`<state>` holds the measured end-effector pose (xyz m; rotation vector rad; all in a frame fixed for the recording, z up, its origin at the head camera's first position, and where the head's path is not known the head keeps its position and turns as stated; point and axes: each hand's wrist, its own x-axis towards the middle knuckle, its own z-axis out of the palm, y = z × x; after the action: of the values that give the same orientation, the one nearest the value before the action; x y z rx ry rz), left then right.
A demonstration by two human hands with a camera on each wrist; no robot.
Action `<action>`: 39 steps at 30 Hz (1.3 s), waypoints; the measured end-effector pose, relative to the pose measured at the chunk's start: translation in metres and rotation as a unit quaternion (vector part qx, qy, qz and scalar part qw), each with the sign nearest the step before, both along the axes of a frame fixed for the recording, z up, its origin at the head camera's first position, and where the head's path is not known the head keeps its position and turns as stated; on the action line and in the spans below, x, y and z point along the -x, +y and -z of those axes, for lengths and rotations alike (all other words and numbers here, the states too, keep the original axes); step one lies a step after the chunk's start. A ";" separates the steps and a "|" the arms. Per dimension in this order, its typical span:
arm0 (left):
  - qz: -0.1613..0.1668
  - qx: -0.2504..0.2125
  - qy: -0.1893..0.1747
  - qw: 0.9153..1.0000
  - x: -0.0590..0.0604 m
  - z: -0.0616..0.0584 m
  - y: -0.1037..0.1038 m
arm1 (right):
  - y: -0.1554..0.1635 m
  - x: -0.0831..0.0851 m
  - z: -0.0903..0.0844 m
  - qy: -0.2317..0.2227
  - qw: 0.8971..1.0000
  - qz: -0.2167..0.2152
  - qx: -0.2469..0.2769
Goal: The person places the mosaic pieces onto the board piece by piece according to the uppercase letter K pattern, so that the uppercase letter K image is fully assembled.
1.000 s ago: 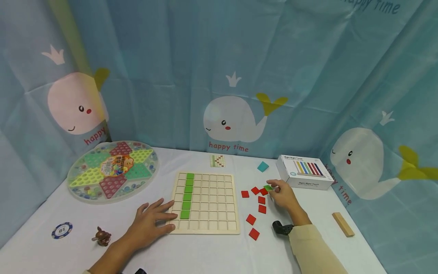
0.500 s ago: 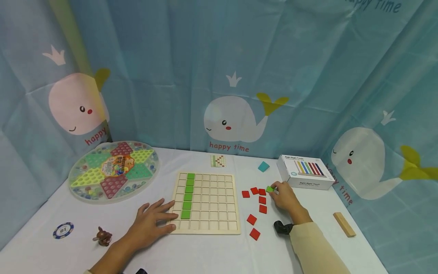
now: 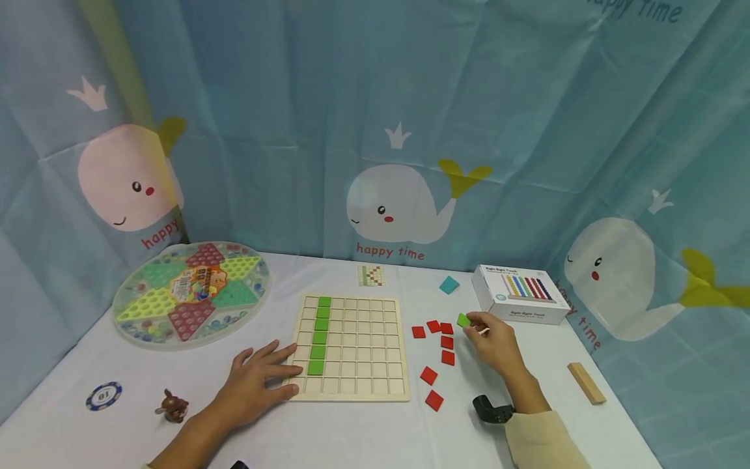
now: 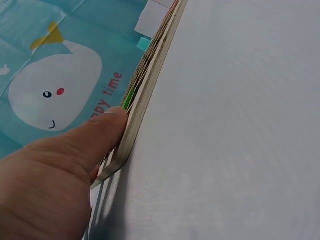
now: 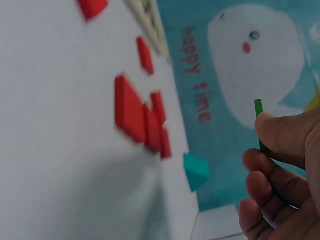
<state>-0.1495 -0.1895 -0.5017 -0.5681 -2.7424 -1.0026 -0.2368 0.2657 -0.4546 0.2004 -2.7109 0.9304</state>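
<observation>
A pale wooden grid board [image 3: 364, 396] lies mid-table, with a column of green square tiles [image 3: 319, 337] set in its second column from the left. My left hand [image 3: 253, 385] rests at the board's left side, fingers spread over the edge; in the left wrist view its thumb [image 4: 95, 137] touches the rim. To the right of the board, my right hand [image 3: 495, 339] pinches a green tile [image 3: 463, 320] between thumb and fingers. That green tile [image 5: 259, 107] is seen edge-on, raised, in the right wrist view. Several red tiles [image 3: 447, 342] lie loose between the board and this hand.
Behind the board lies a small pattern card [image 3: 372, 275]. A teal block [image 3: 449, 284] and a white box [image 3: 521, 294] stand at back right. A wooden block [image 3: 586, 383] lies far right. Leftward are a round game board [image 3: 190, 293], a poker chip [image 3: 104, 395] and a brown figurine [image 3: 173, 406].
My right hand has taken the green tile from beside the red ones and lifted it, its wrist shifting slightly right. One red tile shifted slightly left. My left hand stays at the board.
</observation>
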 end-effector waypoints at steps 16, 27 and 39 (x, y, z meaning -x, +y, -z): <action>-0.011 0.003 -0.004 1.000 0.001 0.004 0.002 | -0.045 -0.039 -0.020 0.029 0.993 -0.047 0.108; -0.011 0.010 -0.007 1.000 0.001 0.000 0.002 | -0.079 -0.055 -0.030 0.035 0.980 -0.137 0.142; -0.011 0.008 -0.009 1.000 0.001 0.001 0.001 | -0.132 -0.060 -0.024 0.018 0.961 -0.215 0.174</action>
<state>-0.1508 -0.1889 -0.5025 -0.5336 -2.7696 -0.9865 -0.1768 0.1342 -0.4308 0.7443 -2.4552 1.4841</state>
